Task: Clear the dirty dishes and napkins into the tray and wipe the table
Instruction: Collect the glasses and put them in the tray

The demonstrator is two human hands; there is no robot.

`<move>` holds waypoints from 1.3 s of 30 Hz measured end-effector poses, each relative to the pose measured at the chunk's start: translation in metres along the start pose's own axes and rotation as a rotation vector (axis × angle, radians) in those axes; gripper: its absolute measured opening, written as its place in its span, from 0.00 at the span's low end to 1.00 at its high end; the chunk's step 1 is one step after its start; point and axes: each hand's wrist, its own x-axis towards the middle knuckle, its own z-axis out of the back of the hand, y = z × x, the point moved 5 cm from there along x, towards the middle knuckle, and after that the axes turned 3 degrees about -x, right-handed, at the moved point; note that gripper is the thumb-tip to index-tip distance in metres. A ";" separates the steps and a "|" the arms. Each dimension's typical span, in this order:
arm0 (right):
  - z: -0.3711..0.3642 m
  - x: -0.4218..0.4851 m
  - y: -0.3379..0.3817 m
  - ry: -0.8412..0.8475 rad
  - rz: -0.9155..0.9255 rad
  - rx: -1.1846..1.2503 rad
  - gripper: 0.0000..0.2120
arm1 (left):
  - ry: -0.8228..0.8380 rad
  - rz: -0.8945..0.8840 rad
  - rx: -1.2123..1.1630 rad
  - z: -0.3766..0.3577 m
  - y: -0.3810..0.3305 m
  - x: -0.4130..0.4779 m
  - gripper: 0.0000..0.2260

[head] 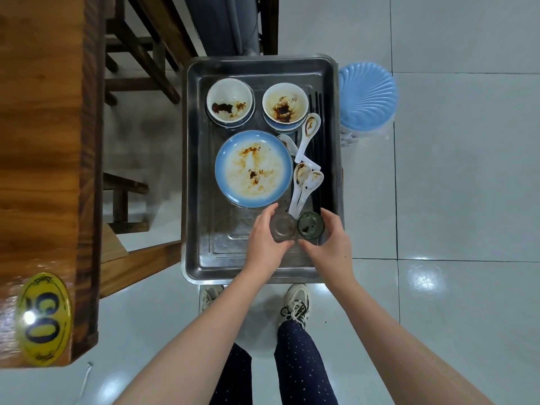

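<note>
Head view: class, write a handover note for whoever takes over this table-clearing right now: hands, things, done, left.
Left hand grips a clear glass cup; right hand grips a green glass cup, both low over the near end of the steel tray.
In tray: stained white bowls, blue-rimmed plate, white ceramic spoons, black chopsticks.
Done: these dishes loaded.
Left: release cups; napkins not in view; wipe the wooden table, its top barely visible.
</note>
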 end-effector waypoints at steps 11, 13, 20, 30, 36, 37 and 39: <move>0.035 -0.034 0.021 -0.043 -0.013 -0.069 0.35 | 0.024 0.023 0.000 0.032 -0.017 -0.032 0.36; 0.047 -0.046 0.034 -0.055 0.001 -0.074 0.34 | 0.015 0.029 -0.017 0.043 -0.026 -0.044 0.35; 0.089 -0.086 0.098 -0.063 0.089 -0.072 0.27 | -0.051 -0.011 -0.078 0.093 -0.075 -0.094 0.32; 0.138 -0.127 0.200 -0.067 0.221 0.023 0.21 | -0.225 -0.137 -0.146 0.180 -0.163 -0.167 0.22; 0.135 -0.146 0.259 -0.042 0.327 0.000 0.18 | -0.298 -0.197 -0.200 0.237 -0.188 -0.200 0.20; 0.130 -0.150 0.269 -0.033 0.339 0.003 0.17 | -0.312 -0.206 -0.204 0.248 -0.190 -0.204 0.20; 0.115 -0.162 0.290 -0.016 0.368 0.009 0.18 | -0.336 -0.222 -0.218 0.274 -0.188 -0.214 0.19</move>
